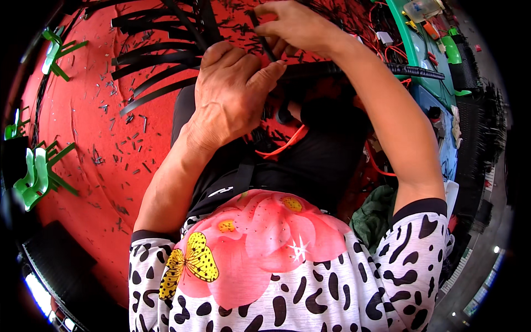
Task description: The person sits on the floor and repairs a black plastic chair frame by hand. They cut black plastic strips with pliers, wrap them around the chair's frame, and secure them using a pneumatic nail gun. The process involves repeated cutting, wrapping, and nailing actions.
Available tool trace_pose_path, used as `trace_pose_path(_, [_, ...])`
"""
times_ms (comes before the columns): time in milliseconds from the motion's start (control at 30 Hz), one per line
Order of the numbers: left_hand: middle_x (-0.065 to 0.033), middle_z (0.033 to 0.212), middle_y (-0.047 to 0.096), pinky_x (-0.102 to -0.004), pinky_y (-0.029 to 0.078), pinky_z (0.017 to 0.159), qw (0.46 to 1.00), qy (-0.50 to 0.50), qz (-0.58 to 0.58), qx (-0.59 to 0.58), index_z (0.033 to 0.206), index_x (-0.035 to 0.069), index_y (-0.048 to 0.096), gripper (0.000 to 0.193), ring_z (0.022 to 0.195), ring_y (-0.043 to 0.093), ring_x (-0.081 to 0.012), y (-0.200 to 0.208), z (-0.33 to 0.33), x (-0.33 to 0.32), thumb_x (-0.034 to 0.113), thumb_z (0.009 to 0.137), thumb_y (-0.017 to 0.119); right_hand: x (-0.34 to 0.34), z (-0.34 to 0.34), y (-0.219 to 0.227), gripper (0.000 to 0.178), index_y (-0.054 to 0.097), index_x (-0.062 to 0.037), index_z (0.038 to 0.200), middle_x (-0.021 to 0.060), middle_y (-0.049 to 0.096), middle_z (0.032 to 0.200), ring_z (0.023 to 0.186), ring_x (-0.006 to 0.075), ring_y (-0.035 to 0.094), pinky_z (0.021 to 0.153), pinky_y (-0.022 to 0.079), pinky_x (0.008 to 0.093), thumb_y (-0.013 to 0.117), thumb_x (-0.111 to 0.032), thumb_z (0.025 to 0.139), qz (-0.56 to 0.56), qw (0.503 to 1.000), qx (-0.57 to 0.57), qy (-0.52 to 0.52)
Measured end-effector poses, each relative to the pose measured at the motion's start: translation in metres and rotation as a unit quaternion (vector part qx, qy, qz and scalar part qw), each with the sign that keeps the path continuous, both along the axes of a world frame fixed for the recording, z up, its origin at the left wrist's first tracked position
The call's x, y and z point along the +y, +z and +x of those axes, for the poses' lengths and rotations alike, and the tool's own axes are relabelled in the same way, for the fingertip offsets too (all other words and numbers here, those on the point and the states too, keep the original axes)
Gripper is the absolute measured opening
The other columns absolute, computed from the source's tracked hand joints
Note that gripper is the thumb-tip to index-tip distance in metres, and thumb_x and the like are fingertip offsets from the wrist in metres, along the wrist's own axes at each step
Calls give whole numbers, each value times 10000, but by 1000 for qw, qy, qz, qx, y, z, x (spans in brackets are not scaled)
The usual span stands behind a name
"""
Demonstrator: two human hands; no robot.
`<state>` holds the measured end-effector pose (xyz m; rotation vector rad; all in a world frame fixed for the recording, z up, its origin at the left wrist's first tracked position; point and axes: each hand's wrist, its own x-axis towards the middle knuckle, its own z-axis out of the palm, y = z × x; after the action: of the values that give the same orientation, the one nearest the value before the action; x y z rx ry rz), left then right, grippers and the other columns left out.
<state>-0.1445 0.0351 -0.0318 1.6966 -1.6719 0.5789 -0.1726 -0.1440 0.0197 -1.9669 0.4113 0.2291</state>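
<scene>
Near the top middle, my left hand (229,88) is closed on a bundle of flat black strips (157,61), its thumb stretched to the right. Their loose ends fan out to the left, and the gripped part is hidden by my fingers. Beyond it to the right, my right hand (296,27) has bent fingers at a narrow black strip (263,39) that runs down toward my left thumb. Under my right forearm a long, dark ribbed bundle (415,71) points to the right.
Black offcuts (133,149) litter the red floor covering (83,127). Green plastic chairs (38,174) stand along the left. At the right are a green and blue surface (428,99) with small items and a red cable (282,148). A dark green cloth (373,216) lies by my right elbow.
</scene>
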Motion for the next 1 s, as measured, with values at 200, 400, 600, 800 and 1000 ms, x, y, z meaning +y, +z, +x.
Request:
trace_pose_path(200, [-49,701,551,-374,392,769,1000,-10,-14,5,1029,66,653,365,664,532,-247,5,5,-6,54,666,691,-25,-10,-13,432,600,42,1162,138,684,903,813,237,663,735,522,348,534,39,734,-59,970,-105,210])
trace_pose_path(400, [-50,713,561,-375,387,782,1000,-6,25,14,1021,69,654,363,688,540,-246,12,14,-5,44,660,683,-28,0,-2,245,694,12,947,197,684,905,859,300,668,776,523,363,583,-49,737,-420,849,-179,267])
trace_pose_path(600, [-40,691,550,-381,375,777,999,-26,41,16,1022,80,654,355,691,542,-242,19,23,-8,41,670,660,-33,7,-14,247,688,22,938,191,686,847,801,278,673,735,528,362,572,-28,725,-278,924,-223,138])
trace_pose_path(800, [-40,703,556,-383,371,787,998,-27,53,26,1042,81,652,379,698,545,-242,21,23,-7,46,664,661,-24,8,-2,207,693,27,887,96,668,716,660,197,630,610,512,339,561,40,728,22,999,-22,40])
trace_pose_path(1000, [-54,734,570,-386,377,812,997,-33,62,25,1058,73,651,390,720,550,-253,21,25,-5,63,669,675,-22,10,-8,170,681,27,844,90,667,743,661,188,610,589,492,341,553,58,737,-1,997,-4,78])
